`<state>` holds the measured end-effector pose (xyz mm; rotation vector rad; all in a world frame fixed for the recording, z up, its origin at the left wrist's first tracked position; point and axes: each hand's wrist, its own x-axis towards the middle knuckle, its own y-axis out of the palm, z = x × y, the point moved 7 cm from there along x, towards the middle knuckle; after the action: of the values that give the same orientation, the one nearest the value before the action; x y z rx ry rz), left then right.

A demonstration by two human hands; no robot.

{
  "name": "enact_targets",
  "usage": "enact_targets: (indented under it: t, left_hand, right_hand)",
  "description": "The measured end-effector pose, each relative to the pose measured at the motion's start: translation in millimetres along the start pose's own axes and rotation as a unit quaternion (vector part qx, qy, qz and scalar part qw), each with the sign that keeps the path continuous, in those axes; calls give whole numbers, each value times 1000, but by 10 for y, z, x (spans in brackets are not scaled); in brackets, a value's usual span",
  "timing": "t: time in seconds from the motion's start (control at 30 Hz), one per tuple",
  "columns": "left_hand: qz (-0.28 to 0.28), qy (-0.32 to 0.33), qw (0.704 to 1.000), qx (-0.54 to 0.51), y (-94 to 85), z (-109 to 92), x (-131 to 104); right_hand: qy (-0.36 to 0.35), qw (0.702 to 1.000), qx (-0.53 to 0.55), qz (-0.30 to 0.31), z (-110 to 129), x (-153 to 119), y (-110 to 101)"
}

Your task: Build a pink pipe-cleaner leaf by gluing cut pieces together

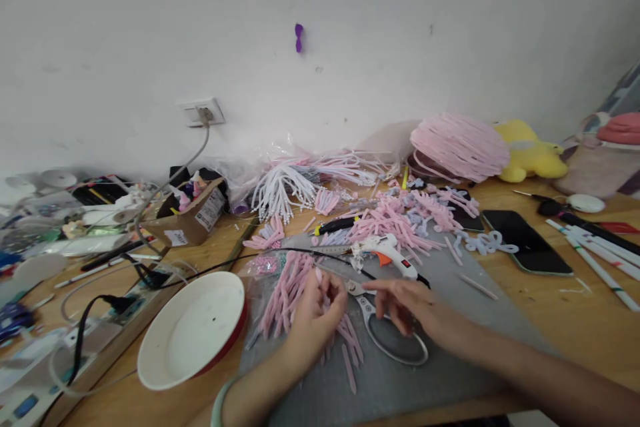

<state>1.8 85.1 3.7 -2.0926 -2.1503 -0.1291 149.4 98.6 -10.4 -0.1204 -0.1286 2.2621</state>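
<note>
My left hand [320,307] is closed, with the small tip of a pink pipe cleaner [319,274] showing at its fingertips. Right beside it on the grey mat [440,377] lies a heap of cut pink pipe cleaners [284,297], partly covered by that hand. My right hand [407,303] hovers above the scissors [395,345], forefinger stretched to the left and the other fingers loosely bent, nothing visible in it. A white hot glue gun [400,259] with an orange trigger rests just beyond my right hand.
At left are a white bowl [193,330], a power strip [95,350] and a cardboard box [193,217]. Behind the mat lie white pipe cleaners [285,190] and a pink bundle [457,147]. A phone [527,243] lies at right. A black cable crosses the mat.
</note>
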Motion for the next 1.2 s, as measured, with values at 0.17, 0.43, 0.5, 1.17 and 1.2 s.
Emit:
enact_targets:
  t: [0.17, 0.43, 0.5, 1.17, 1.2]
  left_hand:
    - [23, 54, 995, 81, 64, -147, -15]
    - [49, 139, 977, 157, 96, -175, -89]
    - [43, 152, 972, 172, 86, -189, -98]
    - [111, 205, 892, 388, 185, -177, -123]
    - [112, 210, 885, 400, 191, -174, -130]
  right_hand:
    - [0, 974, 193, 121, -62, 9, 244]
    - [-18, 963, 223, 153, 60, -37, 280]
    - [-17, 964, 215, 153, 73, -43, 282]
    - [-16, 966, 179, 184, 22, -59, 285]
    - [-6, 964, 185, 190, 31, -67, 300]
